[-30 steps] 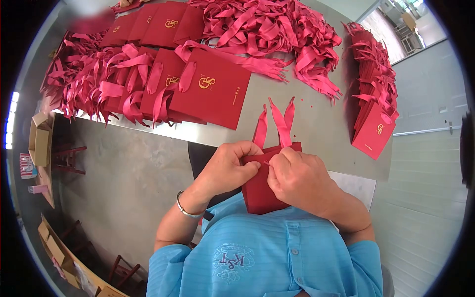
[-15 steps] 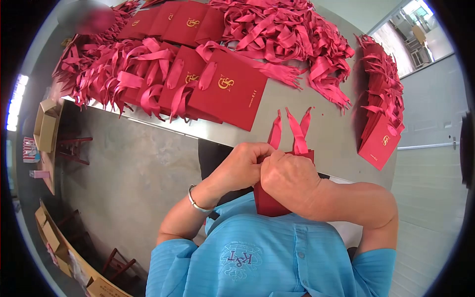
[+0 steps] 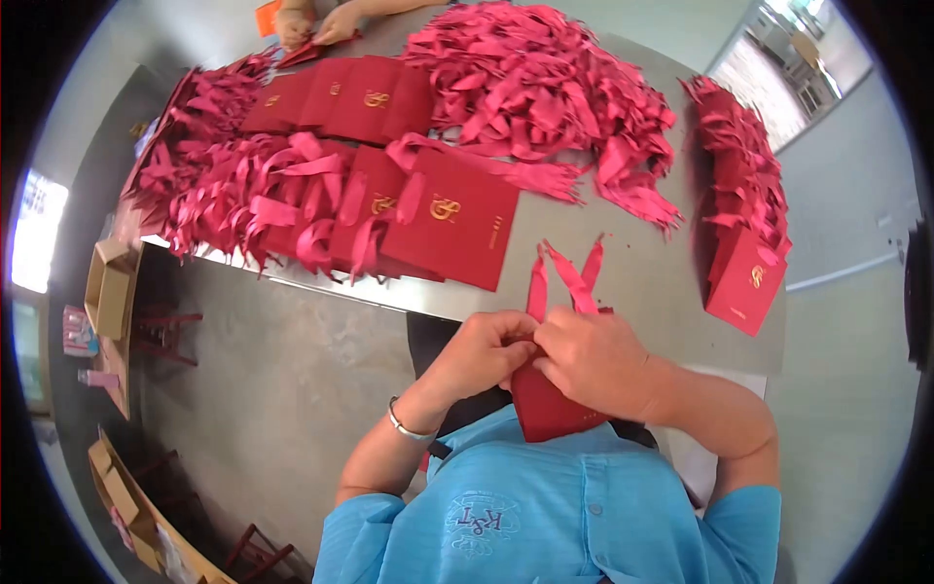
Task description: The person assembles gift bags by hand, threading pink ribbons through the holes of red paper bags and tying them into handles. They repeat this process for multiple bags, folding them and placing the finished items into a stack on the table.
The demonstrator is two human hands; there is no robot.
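A small red paper bag (image 3: 553, 405) hangs close to my chest at the table's near edge. My left hand (image 3: 484, 352), below a silver bracelet, pinches the bag's top edge near a ribbon. Beside it, my right hand (image 3: 595, 362) has its fingers curled round the top of the same bag. Pink ribbon ends (image 3: 576, 277) stick up from the bag beyond my hands. What the fingertips hold inside the bag's rim is hidden.
Red bags with gold print (image 3: 457, 219) lie in rows at the left of the table (image 3: 632, 268). A ribbon pile (image 3: 535, 83) is at the back, more bags (image 3: 747, 277) at right. Another person's hands (image 3: 316, 29) hold something red at the far side.
The view has shifted, and the other person's hands now show at the top. My right hand has turned slightly, uncovering more of the bag's front. Both hands stay at its top edge.
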